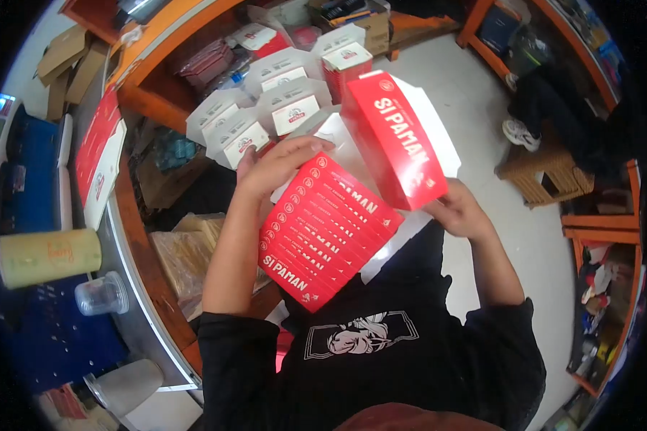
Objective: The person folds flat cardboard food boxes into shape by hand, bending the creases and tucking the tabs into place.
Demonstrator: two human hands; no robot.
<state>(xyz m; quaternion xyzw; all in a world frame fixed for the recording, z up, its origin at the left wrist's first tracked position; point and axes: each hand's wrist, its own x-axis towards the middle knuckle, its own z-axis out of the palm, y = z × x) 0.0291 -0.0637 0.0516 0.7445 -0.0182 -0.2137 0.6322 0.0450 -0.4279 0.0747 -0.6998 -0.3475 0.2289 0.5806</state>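
A nested stack of red boxes [331, 230] marked SI PAMAN rests against my lap, its printed edges overlapping. My left hand [284, 164] lies over the far-left edge of the stack, fingers closed on it. In my right hand [461, 210] is a single red box [395, 136] with white flaps, tilted up beside the stack and gripped at its lower corner. The fingertips of my right hand are partly hidden behind that box. Beyond my left hand stand several stacks of white-lidded boxes [295, 113] with their flaps raised.
To the left, a counter edge [140, 287] carries a yellow roll [50, 257], a clear plastic cup [102, 293] and red-and-white cartons [102, 161]. A person's shoe [521, 134] is at the right, near a wicker stool [543, 176]. Orange shelves [602, 228] line the right side.
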